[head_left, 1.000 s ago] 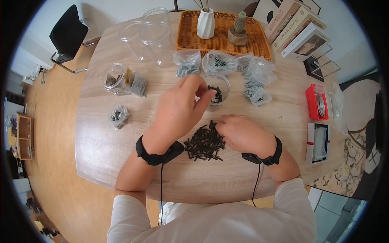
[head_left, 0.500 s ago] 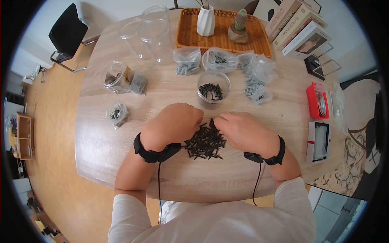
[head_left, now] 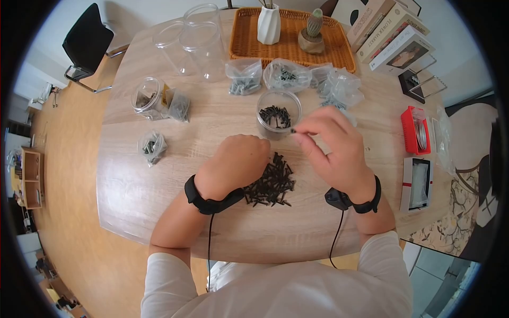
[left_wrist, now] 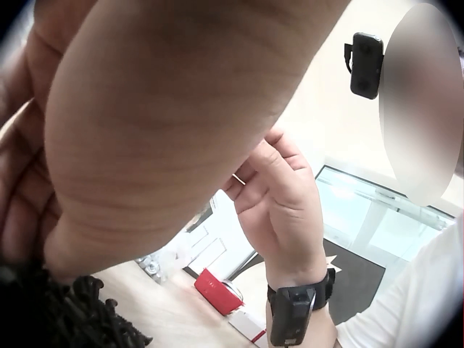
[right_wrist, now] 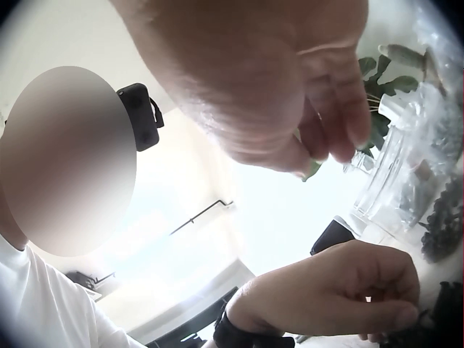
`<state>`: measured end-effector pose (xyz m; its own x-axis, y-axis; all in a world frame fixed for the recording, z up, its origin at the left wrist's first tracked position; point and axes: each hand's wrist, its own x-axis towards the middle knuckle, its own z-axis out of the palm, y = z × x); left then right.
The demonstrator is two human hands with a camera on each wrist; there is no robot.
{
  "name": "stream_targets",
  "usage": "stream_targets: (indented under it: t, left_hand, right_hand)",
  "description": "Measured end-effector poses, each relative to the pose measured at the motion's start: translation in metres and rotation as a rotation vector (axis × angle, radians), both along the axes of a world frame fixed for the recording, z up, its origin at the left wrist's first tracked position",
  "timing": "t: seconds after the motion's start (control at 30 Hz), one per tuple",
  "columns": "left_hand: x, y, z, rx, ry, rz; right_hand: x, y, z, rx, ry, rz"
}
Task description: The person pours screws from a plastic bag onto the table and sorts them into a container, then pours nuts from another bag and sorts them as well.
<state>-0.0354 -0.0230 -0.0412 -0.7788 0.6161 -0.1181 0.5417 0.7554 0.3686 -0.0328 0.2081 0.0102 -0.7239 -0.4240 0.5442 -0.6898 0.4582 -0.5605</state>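
Black screws (head_left: 271,183) lie in a loose pile on the table. My left hand (head_left: 236,164) is at the pile's left edge with its fingers bent down toward the screws; its fingertips are hidden in the head view, and I cannot tell whether they grip one. Just beyond the pile stands a clear plastic jar (head_left: 279,132) holding more black screws. My right hand (head_left: 336,151) is raised beside the jar's right side. Between its thumb and index finger it pinches a small black screw (head_left: 293,131), close to the rim.
Bags of grey hardware (head_left: 244,77) line the back, before a wicker tray (head_left: 238,40). Clear containers (head_left: 201,53) stand back left. A filled jar (head_left: 149,100) and a small bag (head_left: 152,148) are at left. A red basket (head_left: 411,132) and an open box (head_left: 417,185) sit at right.
My left hand has come down from over the jar to the pile. My right hand has lifted from the pile to beside the jar, bringing a screw with it.
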Motion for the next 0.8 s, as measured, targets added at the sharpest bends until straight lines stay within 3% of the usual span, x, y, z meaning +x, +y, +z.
stream_targets:
  t: [0.27, 0.5, 0.6, 0.67, 0.8]
  left_hand:
    - [-0.001, 0.002, -0.004, -0.002, 0.003, 0.003]
    - [-0.001, 0.001, -0.006, 0.041, -0.003, 0.01]
    - [-0.002, 0.001, -0.009, 0.039, 0.018, 0.008]
    - [-0.002, 0.001, -0.012, 0.043, 0.019, 0.01]
    - [-0.002, 0.003, -0.012, 0.013, 0.015, 0.01]
  right_hand:
    - [-0.012, -0.004, -0.019, -0.067, 0.166, -0.158]
    - [0.0, -0.002, -0.003, -0.133, 0.036, -0.127]
    - [0.006, 0.004, 0.004, 0.04, -0.18, -0.074]
    - [0.006, 0.008, 0.002, 0.394, -0.231, 0.07]
    - [0.011, 0.013, -0.015, 0.58, -0.354, 0.197]
